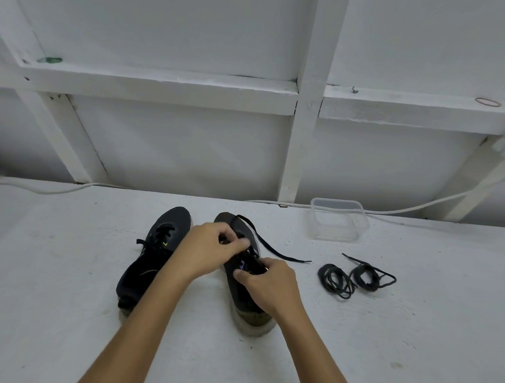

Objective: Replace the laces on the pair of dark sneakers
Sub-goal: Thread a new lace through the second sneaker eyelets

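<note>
White painted boards and beams back a white table (66, 313), with a pale cable (57, 189) trailing along its far edge. At left stands one dark shoe (152, 262), toe pointing away, still laced, a small yellow-green mark on its tongue; its heel is partly hidden behind the left forearm. Beside it, the left hand (205, 251) pinches at the lacing of the second shoe (241, 292), fingers curled, though what exactly they grip is hard to make out. The right hand (266, 284) grips that shoe's upper near the tongue, covering the eyelets. A flat black lace (267, 245) runs loose from the shoe's toe out to the right across the table. Further right lie two coiled black laces (354, 278), near each other. Behind them sits a clear tub (338, 221).
</note>
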The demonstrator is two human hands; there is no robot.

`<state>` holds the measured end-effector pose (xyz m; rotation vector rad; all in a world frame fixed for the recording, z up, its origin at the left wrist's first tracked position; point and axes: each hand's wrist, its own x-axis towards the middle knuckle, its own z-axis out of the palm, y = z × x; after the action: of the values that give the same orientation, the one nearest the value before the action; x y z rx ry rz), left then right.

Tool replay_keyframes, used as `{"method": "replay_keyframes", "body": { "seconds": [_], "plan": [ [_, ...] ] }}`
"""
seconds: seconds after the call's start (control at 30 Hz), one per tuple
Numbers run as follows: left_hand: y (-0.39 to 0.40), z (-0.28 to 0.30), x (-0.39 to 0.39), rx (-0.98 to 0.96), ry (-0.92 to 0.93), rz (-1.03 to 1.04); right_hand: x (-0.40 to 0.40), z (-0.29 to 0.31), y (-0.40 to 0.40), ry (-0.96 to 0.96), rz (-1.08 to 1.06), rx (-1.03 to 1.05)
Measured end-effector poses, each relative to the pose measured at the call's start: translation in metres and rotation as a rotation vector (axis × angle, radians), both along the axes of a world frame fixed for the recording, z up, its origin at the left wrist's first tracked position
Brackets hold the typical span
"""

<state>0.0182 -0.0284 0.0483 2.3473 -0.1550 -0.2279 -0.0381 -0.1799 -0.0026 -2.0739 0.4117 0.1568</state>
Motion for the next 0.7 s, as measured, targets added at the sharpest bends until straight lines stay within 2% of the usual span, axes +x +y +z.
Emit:
{"method": "replay_keyframes", "body": {
  "seconds": [0.1,0.17,0.2,0.33,0.47,0.7],
  "plan": [
    [0.01,0.008,0.002,0.21,0.077,-0.121,0.0,0.001,0.0,-0.005,-0.004,0.0],
    [0.015,0.015,0.002,0.242,0.14,-0.203,0.0,0.0,0.001,-0.01,-0.001,-0.004],
    [0.015,0.017,0.002,0.195,0.154,-0.239,0.0,0.0,0.001,-0.01,-0.003,-0.004],
    [0.01,0.027,-0.004,-0.245,0.195,-0.268,0.002,-0.003,0.0,-0.002,-0.008,0.001],
    [0.008,0.029,-0.003,-0.423,0.205,-0.202,0.002,-0.003,0.001,-0.006,-0.007,-0.002],
    [0.008,0.023,0.0,-0.771,0.33,-0.194,-0.001,0.001,0.003,0.0,-0.018,-0.014]
  ]
}}
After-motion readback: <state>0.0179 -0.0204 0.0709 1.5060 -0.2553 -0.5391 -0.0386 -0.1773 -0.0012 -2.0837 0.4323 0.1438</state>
